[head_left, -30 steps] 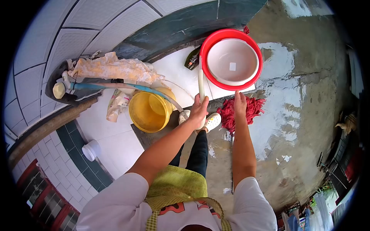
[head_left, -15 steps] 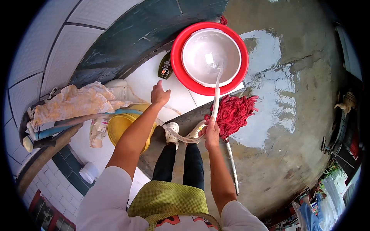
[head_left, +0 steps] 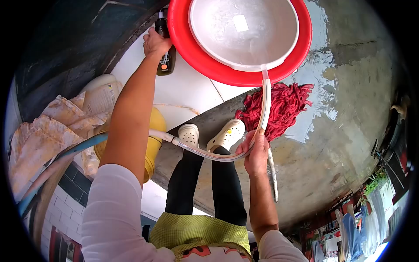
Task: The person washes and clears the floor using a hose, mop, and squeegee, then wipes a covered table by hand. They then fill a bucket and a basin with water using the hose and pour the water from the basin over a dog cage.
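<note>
My left hand [head_left: 156,43] is closed around the upper part of a dark bottle [head_left: 166,62] that stands against the wall beside the red basin. In my right hand [head_left: 256,150] is a clear-white hose [head_left: 266,105], which curves upward to the rim of the basins. Water runs from its end into the white basin [head_left: 209,26], which sits inside the red basin [head_left: 183,48]. Some water lies in the white basin, with a pale square at its bottom.
A red mop [head_left: 283,105] lies right of my shoes [head_left: 231,133]. Behind my left arm is a yellow bucket [head_left: 153,150], with a stained cloth [head_left: 48,131] and a pale jug [head_left: 101,98] farther left. The hose joins a blue one [head_left: 83,145].
The hose passed from my left hand to my right, and water began running into the white basin. My left hand reached out to the dark bottle and took hold of it.
</note>
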A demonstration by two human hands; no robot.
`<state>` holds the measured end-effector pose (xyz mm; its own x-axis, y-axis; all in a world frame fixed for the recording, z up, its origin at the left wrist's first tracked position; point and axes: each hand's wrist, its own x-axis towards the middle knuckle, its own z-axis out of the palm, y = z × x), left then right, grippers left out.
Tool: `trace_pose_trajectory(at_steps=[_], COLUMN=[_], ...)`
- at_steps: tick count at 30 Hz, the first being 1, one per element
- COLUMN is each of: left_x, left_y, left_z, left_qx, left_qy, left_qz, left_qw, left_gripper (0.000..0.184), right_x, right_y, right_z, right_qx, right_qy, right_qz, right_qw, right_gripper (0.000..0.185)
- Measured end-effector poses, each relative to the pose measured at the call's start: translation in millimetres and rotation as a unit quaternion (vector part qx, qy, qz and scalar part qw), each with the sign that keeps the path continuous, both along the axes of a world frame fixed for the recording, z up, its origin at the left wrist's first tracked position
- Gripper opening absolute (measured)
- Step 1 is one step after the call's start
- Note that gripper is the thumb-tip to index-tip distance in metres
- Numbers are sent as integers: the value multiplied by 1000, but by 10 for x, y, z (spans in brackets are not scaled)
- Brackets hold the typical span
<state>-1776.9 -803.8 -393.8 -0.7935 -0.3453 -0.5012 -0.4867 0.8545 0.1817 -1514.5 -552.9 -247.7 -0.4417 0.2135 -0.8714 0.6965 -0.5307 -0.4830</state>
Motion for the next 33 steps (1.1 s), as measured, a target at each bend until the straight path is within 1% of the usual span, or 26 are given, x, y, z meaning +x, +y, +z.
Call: trace_pose_trajectory(at_steps=[1,3,4,5,7,8,9,11,12,13,15,16,18,19,20,22,24,26,27,28,29,30,31,32,33], left_x=[105,309,413,471,456,406,325,139,68,2,-78,-99,-171,-155,-106,8,218,569,801,1016,1253,1525,1739,1926,2042], left_y=[-40,-275,-441,-549,-556,-516,-539,-667,-657,-633,-554,-572,-627,-654,-678,-508,-627,-501,-399,-94,151,258,411,541,693], left_z=[93,220,208,241,601,745,791,650,641,647,724,685,650,682,722,1102,941,1229,1331,1722,2026,2188,2452,2645,2900], left_qx=[0,58,185,309,338,342,319,285,296,221,250,250,219,221,229,198,114,210,300,372,436,517,552,559,544], left_qy=[-3,96,185,267,342,370,374,341,304,227,241,238,207,209,183,106,122,51,10,-47,-127,-184,-252,-280,-271], left_qz=[72,166,210,246,234,234,234,249,243,239,243,244,270,268,262,311,329,266,195,140,65,-54,-110,-166,-225], left_qw=[997,980,942,879,845,831,839,860,872,918,906,906,915,914,919,923,929,939,934,916,888,834,787,762,762], left_gripper=[75,69,65,61,55,58,57,54,51,53,65,65,82,82,86,90,86,75,62,51,45,42,42,46,47], right_x=[-10,-25,-37,-67,-103,-112,-109,-121,-143,-159,-160,-156,-105,-79,-51,-4,25,63,26,-40,-104,-159,-210,-254,-301], right_y=[-17,-38,-41,-45,-56,-59,-65,-91,-107,-124,-171,-193,-232,-246,-259,-278,-318,-328,-327,-320,-307,-278,-246,-213,-158], right_z=[36,132,186,238,340,352,352,370,379,389,437,467,541,578,621,734,836,948,1047,1155,1250,1332,1402,1441,1496], right_qx=[-4,10,10,9,21,21,31,37,42,48,39,35,24,25,6,-22,-31,-60,-87,-102,-118,-139,-161,-171,-178], right_qy=[6,15,11,16,14,16,19,20,19,19,18,18,15,18,6,-18,-27,-33,-40,-48,-55,-49,-39,-23,-17], right_qz=[1,7,12,10,36,35,46,58,72,85,81,77,60,58,45,20,-2,-37,-66,-91,-117,-139,-161,-190,-202], right_qw=[1000,1000,1000,1000,999,999,998,997,996,995,996,996,998,998,999,999,999,997,993,989,985,979,973,966,963], right_gripper=[43,44,44,44,44,44,44,43,43,43,43,43,41,41,43,45,42,39,38,39,39,40,40,40,40])
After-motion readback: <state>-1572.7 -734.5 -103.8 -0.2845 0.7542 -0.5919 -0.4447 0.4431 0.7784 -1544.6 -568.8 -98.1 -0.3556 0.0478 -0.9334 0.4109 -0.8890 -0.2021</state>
